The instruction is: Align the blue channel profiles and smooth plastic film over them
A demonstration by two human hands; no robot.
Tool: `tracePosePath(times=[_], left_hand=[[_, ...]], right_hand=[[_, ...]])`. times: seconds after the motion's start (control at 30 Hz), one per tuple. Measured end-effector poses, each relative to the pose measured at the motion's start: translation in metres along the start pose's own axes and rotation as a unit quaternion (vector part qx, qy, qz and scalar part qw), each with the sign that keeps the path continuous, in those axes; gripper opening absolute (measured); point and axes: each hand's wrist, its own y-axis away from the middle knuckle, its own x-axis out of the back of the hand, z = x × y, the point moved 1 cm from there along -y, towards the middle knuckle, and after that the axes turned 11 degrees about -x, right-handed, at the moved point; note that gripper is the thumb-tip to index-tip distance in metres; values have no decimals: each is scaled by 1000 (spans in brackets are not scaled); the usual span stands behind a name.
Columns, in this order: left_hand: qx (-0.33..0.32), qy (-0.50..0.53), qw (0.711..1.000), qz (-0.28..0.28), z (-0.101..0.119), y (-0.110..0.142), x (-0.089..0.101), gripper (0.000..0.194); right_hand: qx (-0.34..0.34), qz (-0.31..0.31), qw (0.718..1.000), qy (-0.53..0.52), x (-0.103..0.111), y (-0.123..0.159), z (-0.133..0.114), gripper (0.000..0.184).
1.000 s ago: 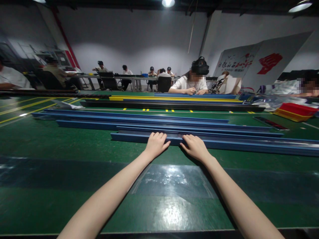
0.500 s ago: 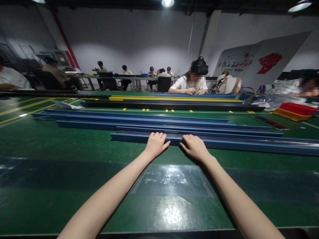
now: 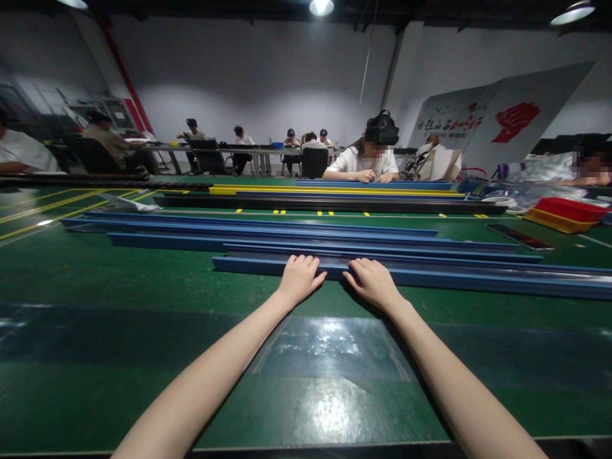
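L hand [image 3: 300, 280] & R hand [image 3: 373, 280] grip near blue rail [image 3: 454, 281], fingers over edge, thumbs in front. Under rail: 1 green table [image 3: 119, 280]. Beyond rail: white panel [image 3: 482, 99] w/ 1 red fist [image 3: 516, 121], lettering unreadable; 1 yellow rail [image 3: 335, 190]; 1 red bin [image 3: 571, 209].

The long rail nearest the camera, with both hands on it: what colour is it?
Blue; the rail shows best in the head view.
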Motion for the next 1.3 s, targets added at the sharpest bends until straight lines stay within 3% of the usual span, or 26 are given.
tracePosePath(times=[0.23, 1.0, 1.3], left_hand=[[0, 2, 1000, 1, 0, 0, -1, 29], [-9, 26, 999, 19, -2, 1, 3, 23], [-13, 29, 999, 23, -3, 2, 2, 27]], right_hand=[[-1, 37, 999, 0, 2, -3, -9, 29], [-4, -25, 999, 37, 10, -12, -7, 25], [-24, -32, 999, 37, 15, -4, 10, 25]])
